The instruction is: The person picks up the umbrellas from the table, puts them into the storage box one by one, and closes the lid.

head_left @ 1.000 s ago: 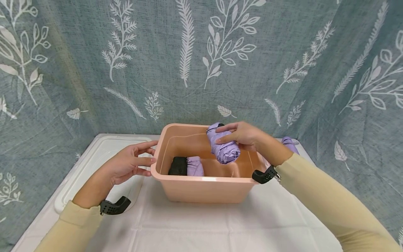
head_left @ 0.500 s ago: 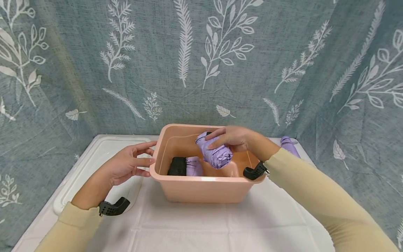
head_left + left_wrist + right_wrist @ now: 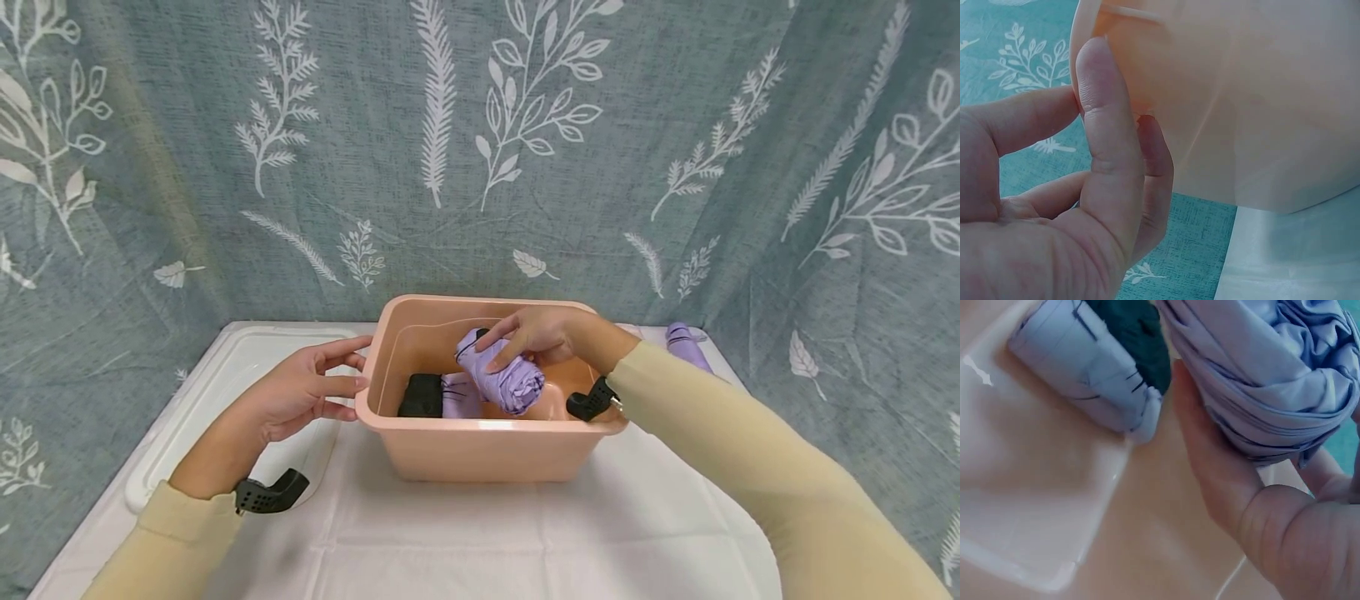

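My right hand (image 3: 555, 335) grips a rolled bundle of shiny lavender cloth (image 3: 506, 382) with black trim, inside the mouth of a peach plastic bin (image 3: 487, 454). The right wrist view shows the bundle's swirled, pleated end (image 3: 1272, 381) close up. Below and left of it, a dark roll (image 3: 422, 397) and another lavender roll (image 3: 461, 397) lie side by side on the bin floor. My left hand (image 3: 296, 392) has its fingers loosely spread, with the tips touching the bin's left side at the rim (image 3: 1075, 56).
A white lid-like panel (image 3: 247, 354) lies on the table left of the bin. Another lavender roll (image 3: 687, 346) rests at the back right, partly behind my right sleeve. A patterned blue-green curtain (image 3: 450, 167) hangs behind. White cloth (image 3: 450, 533) covers the table.
My right hand has carried the lavender bundle leftward and lower into the bin, toward the rolls on its floor. The left hand stays at the rim.
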Available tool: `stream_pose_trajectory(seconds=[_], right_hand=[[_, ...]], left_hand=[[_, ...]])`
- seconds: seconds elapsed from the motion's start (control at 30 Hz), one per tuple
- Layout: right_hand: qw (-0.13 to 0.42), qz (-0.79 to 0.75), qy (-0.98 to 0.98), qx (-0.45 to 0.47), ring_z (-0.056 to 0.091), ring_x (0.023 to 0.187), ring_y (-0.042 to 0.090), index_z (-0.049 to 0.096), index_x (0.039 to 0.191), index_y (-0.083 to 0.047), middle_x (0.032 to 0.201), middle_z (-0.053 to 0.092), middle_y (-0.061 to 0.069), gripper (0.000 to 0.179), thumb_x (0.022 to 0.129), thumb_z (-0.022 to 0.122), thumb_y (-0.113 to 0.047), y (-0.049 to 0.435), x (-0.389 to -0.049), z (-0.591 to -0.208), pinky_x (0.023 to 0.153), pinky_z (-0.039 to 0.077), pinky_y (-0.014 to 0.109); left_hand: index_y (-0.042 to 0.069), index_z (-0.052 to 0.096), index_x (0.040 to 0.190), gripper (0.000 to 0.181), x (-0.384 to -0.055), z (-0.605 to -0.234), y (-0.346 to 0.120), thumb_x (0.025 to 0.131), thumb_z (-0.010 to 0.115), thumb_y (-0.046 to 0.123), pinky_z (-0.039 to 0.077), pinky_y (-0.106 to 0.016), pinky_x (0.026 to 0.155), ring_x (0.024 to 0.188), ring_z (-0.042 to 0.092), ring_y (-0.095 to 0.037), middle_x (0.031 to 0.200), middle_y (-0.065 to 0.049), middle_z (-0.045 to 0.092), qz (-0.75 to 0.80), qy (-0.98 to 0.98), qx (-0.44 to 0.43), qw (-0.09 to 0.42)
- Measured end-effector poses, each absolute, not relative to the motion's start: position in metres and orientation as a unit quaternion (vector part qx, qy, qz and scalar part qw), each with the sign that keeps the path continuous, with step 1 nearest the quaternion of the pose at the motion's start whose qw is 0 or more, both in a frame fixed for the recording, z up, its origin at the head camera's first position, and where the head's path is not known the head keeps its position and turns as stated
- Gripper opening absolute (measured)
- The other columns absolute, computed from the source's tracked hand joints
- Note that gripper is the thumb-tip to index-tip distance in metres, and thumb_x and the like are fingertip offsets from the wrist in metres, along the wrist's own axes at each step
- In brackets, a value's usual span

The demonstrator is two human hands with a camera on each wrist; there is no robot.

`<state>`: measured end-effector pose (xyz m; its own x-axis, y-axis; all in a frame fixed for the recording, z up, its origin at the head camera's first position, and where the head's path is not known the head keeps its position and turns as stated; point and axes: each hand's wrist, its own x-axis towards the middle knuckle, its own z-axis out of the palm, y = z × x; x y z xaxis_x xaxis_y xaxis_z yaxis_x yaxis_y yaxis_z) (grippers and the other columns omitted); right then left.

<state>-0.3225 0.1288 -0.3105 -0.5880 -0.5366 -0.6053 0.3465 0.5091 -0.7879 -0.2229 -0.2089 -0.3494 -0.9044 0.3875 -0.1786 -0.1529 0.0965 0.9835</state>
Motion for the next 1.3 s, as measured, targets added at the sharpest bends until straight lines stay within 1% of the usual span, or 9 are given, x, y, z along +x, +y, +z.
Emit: stream_pose_trajectory(seconds=[0.13,0.3,0.53,0.67,0.8,0.9,1.07,1.17,1.3], right_hand=[[0.463,-0.463,0.753,-0.063,0.061,0.093,0.019,0.057,0.144,-0.005,0.132,0.057,0.013,0.052,0.094,0.068,0.004,0.125,-0.327,-0.320,0.073,0.057,0.025],[0.471,-0.445,0.760,-0.056,0.058,0.102,0.022,0.060,0.142,-0.004,0.142,0.053,0.014,0.052,0.092,0.070,0.005,0.116,-0.329,-0.332,0.077,0.058,0.027],[0.466,-0.456,0.757,-0.037,0.060,0.097,0.022,0.060,0.141,-0.003,0.124,0.061,0.012,0.053,0.090,0.071,0.008,0.107,-0.328,-0.346,0.076,0.059,0.029],[0.464,-0.444,0.766,-0.036,0.061,0.097,0.021,0.064,0.138,-0.006,0.125,0.061,0.009,0.051,0.090,0.071,0.008,0.109,-0.327,-0.349,0.080,0.060,0.030],[0.453,-0.410,0.788,-0.069,0.066,0.097,0.020,0.067,0.132,-0.009,0.127,0.065,0.008,0.044,0.090,0.071,0.005,0.111,-0.327,-0.349,0.085,0.060,0.030],[0.447,-0.393,0.799,-0.085,0.069,0.094,0.019,0.067,0.126,-0.008,0.119,0.069,0.007,0.039,0.089,0.073,0.003,0.111,-0.326,-0.351,0.086,0.061,0.030],[0.451,-0.382,0.802,-0.089,0.068,0.088,0.018,0.065,0.120,-0.005,0.106,0.070,0.007,0.032,0.090,0.072,0.000,0.108,-0.328,-0.354,0.083,0.061,0.031],[0.456,-0.363,0.808,-0.084,0.065,0.094,0.020,0.064,0.121,-0.006,0.108,0.067,0.007,0.033,0.090,0.073,-0.002,0.106,-0.330,-0.355,0.089,0.061,0.040],[0.468,-0.342,0.813,-0.060,0.058,0.115,0.028,0.060,0.125,-0.010,0.125,0.058,0.010,0.042,0.087,0.078,-0.004,0.104,-0.331,-0.355,0.097,0.056,0.062]], left_hand=[[0.011,0.029,0.163,0.079,-0.223,-0.351,-0.208,0.096,0.070,0.008,0.065,-0.033,0.075,0.084,0.071,-0.016,0.122,-0.004,0.047,0.666,0.713,0.083,0.203],[0.012,0.028,0.163,0.079,-0.224,-0.353,-0.209,0.096,0.070,0.008,0.065,-0.033,0.075,0.084,0.071,-0.017,0.123,-0.005,0.046,0.665,0.714,0.078,0.205],[0.013,0.029,0.163,0.080,-0.225,-0.351,-0.207,0.095,0.071,0.008,0.065,-0.034,0.075,0.087,0.072,-0.016,0.123,-0.005,0.047,0.668,0.712,0.072,0.207],[0.012,0.029,0.163,0.080,-0.225,-0.350,-0.206,0.095,0.071,0.008,0.065,-0.034,0.075,0.086,0.071,-0.016,0.123,-0.004,0.048,0.668,0.711,0.074,0.207],[0.011,0.028,0.163,0.080,-0.224,-0.348,-0.207,0.096,0.071,0.008,0.065,-0.034,0.075,0.087,0.071,-0.016,0.122,-0.005,0.048,0.667,0.712,0.078,0.205],[0.011,0.028,0.163,0.080,-0.223,-0.348,-0.207,0.096,0.071,0.008,0.065,-0.034,0.074,0.086,0.071,-0.017,0.122,-0.005,0.049,0.668,0.711,0.080,0.205],[0.010,0.028,0.163,0.080,-0.223,-0.348,-0.208,0.096,0.070,0.007,0.065,-0.034,0.074,0.085,0.071,-0.017,0.122,-0.005,0.049,0.670,0.709,0.081,0.205],[0.010,0.027,0.163,0.080,-0.224,-0.348,-0.208,0.096,0.070,0.007,0.065,-0.034,0.074,0.085,0.071,-0.016,0.122,-0.005,0.049,0.669,0.710,0.082,0.205],[0.010,0.027,0.163,0.080,-0.224,-0.349,-0.209,0.096,0.070,0.007,0.065,-0.034,0.074,0.085,0.071,-0.016,0.122,-0.005,0.049,0.670,0.709,0.082,0.205]])
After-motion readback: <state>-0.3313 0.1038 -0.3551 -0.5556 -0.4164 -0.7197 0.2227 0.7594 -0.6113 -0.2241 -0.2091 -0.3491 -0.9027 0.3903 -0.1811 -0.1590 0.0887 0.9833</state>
